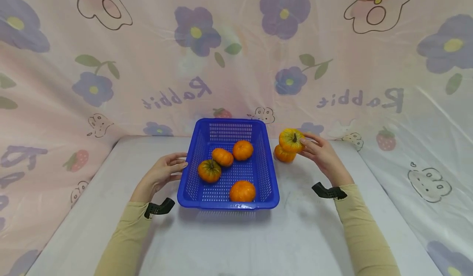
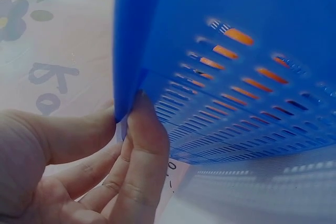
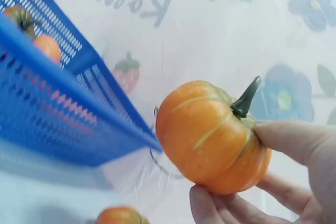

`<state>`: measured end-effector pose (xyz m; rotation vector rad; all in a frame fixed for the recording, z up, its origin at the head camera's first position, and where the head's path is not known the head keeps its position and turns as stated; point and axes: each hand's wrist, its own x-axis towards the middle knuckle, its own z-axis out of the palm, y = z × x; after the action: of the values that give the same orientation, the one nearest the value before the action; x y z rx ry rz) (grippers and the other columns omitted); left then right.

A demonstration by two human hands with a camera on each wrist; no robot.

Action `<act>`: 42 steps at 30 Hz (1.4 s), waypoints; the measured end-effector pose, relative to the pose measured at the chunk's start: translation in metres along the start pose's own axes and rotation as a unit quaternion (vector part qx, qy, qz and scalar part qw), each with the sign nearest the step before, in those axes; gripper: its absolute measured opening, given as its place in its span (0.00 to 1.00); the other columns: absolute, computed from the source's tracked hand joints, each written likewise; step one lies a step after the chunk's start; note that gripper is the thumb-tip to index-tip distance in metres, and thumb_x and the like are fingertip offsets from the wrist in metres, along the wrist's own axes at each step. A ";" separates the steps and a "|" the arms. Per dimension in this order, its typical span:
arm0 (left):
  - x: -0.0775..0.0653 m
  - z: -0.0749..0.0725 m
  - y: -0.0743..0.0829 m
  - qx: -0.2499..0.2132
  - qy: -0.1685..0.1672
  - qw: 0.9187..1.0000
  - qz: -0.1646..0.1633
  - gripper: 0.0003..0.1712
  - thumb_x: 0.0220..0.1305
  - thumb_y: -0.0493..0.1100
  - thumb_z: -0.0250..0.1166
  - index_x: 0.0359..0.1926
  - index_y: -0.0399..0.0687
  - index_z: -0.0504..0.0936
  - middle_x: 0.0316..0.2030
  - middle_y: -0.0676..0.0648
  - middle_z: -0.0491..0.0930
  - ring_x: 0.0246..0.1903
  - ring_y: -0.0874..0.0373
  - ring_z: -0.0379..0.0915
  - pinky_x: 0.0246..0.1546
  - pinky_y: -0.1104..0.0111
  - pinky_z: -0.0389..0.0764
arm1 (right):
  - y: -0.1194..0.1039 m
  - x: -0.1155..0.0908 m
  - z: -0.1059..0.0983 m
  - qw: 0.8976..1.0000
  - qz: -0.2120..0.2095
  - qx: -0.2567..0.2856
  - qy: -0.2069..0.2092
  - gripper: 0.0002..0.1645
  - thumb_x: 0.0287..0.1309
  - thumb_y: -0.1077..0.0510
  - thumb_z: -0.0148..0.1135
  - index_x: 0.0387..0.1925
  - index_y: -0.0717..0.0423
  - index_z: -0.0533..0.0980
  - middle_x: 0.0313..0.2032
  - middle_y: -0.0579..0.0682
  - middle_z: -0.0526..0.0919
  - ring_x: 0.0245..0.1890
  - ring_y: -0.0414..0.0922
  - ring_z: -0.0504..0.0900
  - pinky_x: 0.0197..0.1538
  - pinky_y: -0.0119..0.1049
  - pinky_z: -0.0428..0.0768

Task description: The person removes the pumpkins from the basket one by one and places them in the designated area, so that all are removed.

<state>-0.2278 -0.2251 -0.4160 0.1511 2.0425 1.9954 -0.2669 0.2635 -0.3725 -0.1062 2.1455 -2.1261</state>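
Note:
A blue plastic basket (image 1: 228, 205) with slotted walls stands mid-table. Several small orange pumpkins lie inside, among them a greenish-streaked pumpkin (image 1: 209, 171) and one near the front (image 1: 242, 191). At the basket's left side, my left hand (image 1: 162, 173) pinches the rim between thumb and fingers, as the left wrist view shows close up. My right hand (image 1: 322, 155) holds a yellow-orange pumpkin (image 3: 210, 137) with a dark stem, thumb near the stem and fingers beneath. That pumpkin is raised to the right of the basket. Another pumpkin (image 1: 284, 156) sits on the table, partly hidden by the held one.
The white tabletop (image 1: 229, 247) extends around the basket. A pale curtain (image 1: 236, 74) printed with flowers, rabbits and strawberries hangs behind and along both sides. Each wrist carries a black mount, such as the right mount (image 1: 329, 191).

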 end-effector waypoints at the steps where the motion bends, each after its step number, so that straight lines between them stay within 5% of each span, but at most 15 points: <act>1: 0.000 0.000 0.000 0.000 0.000 1.000 0.000 0.32 0.68 0.37 0.60 0.68 0.34 0.60 0.45 0.42 0.76 0.38 0.55 0.78 0.42 0.63 0.82 | 0.002 -0.001 -0.004 1.000 0.003 0.000 0.004 0.39 0.63 0.48 0.61 0.68 0.61 0.58 0.64 0.61 0.59 0.45 0.41 0.80 0.52 0.36 0.76; 16: -0.001 0.003 -0.003 0.002 0.011 1.000 -0.003 0.29 0.68 0.37 0.59 0.67 0.37 0.62 0.47 0.41 0.76 0.39 0.54 0.78 0.42 0.63 0.82 | 0.035 -0.010 -0.046 0.998 0.039 -0.044 0.022 0.42 0.66 0.48 0.57 0.72 0.60 0.52 0.69 0.66 0.52 0.45 0.35 0.78 0.55 0.38 0.73; 24: 0.000 0.004 -0.001 0.009 0.015 1.000 -0.009 0.30 0.68 0.38 0.60 0.67 0.37 0.62 0.46 0.41 0.76 0.40 0.53 0.78 0.42 0.63 0.82 | 0.049 -0.007 -0.062 0.993 0.091 -0.057 0.048 0.45 0.65 0.45 0.57 0.73 0.58 0.50 0.71 0.63 0.49 0.43 0.37 0.78 0.53 0.34 0.75; 42: 0.001 0.001 -0.002 0.015 0.014 1.000 -0.003 0.31 0.68 0.39 0.60 0.68 0.36 0.60 0.48 0.40 0.75 0.40 0.54 0.78 0.43 0.63 0.81 | 0.076 0.001 -0.069 0.986 0.122 -0.090 0.075 0.43 0.68 0.44 0.52 0.71 0.67 0.50 0.69 0.67 0.50 0.42 0.39 0.75 0.57 0.37 0.72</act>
<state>-0.2277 -0.2239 -0.4184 0.1249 2.0890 1.9747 -0.2741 0.3330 -0.4475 0.2957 2.2937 -1.8575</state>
